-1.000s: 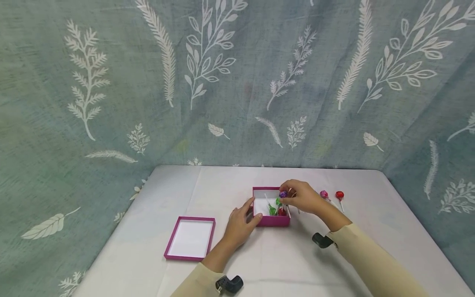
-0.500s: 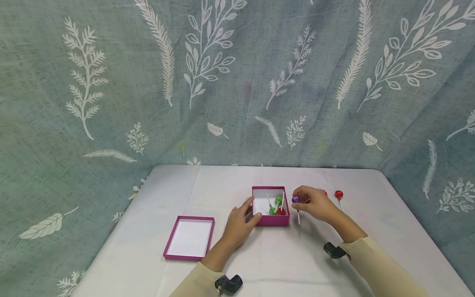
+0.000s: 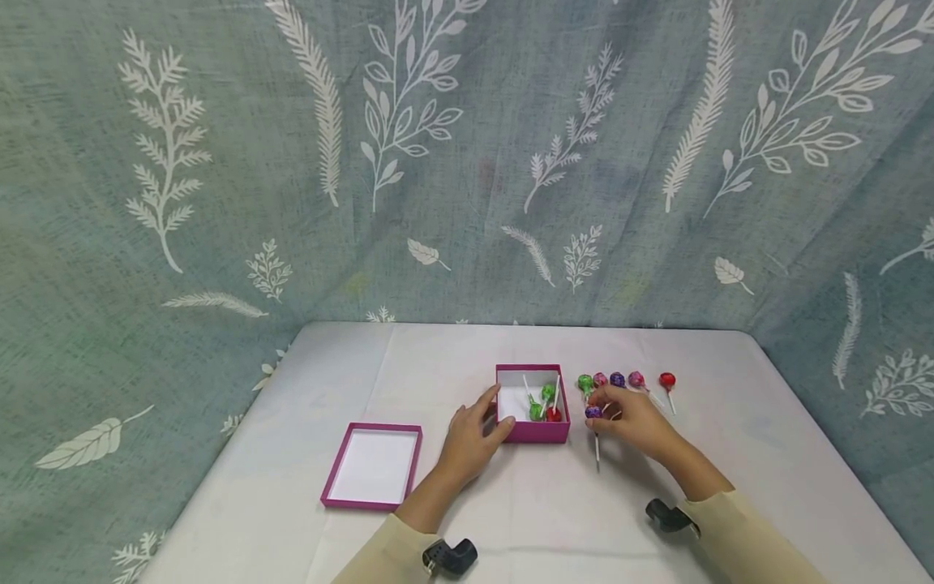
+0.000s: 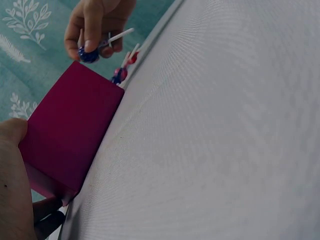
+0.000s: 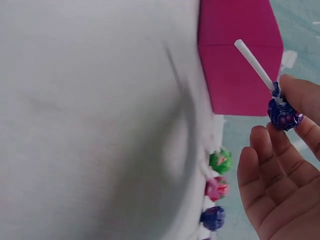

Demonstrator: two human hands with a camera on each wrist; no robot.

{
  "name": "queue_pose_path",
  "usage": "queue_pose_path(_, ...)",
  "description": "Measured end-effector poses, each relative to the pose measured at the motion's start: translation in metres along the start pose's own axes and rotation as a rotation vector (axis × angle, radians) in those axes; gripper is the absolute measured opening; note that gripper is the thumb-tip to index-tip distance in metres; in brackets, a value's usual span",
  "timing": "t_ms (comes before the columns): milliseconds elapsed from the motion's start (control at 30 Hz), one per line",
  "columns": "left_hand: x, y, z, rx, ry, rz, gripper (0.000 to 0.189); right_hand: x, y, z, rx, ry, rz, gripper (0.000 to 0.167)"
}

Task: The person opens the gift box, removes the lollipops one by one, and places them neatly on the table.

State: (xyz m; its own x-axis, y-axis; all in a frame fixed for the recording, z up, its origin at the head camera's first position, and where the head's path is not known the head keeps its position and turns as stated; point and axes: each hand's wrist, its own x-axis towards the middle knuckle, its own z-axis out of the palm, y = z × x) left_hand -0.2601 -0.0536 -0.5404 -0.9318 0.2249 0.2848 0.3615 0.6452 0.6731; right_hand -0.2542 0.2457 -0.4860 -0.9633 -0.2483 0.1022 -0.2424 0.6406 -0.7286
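My right hand [image 3: 629, 418] pinches a purple-wrapped lollipop [image 5: 283, 114] by its head, to the right of the magenta box [image 3: 536, 434]. The white stick points down toward the front in the head view. Along the box's left front corner lies my left hand [image 3: 468, 442], fingers extended, with the thumb at the front wall and the other fingers by the left wall. Inside the box are a green lollipop [image 3: 536, 412], another green one behind it and a red lollipop [image 3: 554, 414], gathered at the right side.
Right of the box, a row of lollipops lies on the white table: a green one [image 3: 584, 382], a pink one [image 3: 600, 379], a purple one [image 3: 617, 379], another pink one [image 3: 637, 380] and a red one [image 3: 667, 380]. The magenta-rimmed lid [image 3: 373, 507] lies at the left.
My right hand has carried the purple lollipop from over the box to the right and toward the front, uncovering lollipops behind it. The left hand stays at the box.
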Motion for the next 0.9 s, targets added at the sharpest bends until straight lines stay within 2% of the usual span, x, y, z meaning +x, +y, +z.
queue_pose_path(200, 0.000, 0.002, -0.002, 0.007, -0.004, -0.002, 0.070, -0.005, 0.009, 0.006, 0.017, -0.009, -0.035, 0.025)
queue_pose_path(433, -0.001, 0.000, -0.001, 0.005, -0.008, -0.006, 0.070, -0.010, 0.014, 0.011, -0.027, -0.051, 0.047, 0.025)
queue_pose_path(900, 0.001, -0.002, 0.001, 0.012, -0.008, -0.006, 0.071, -0.013, 0.016, 0.013, -0.089, -0.103, 0.115, 0.024)
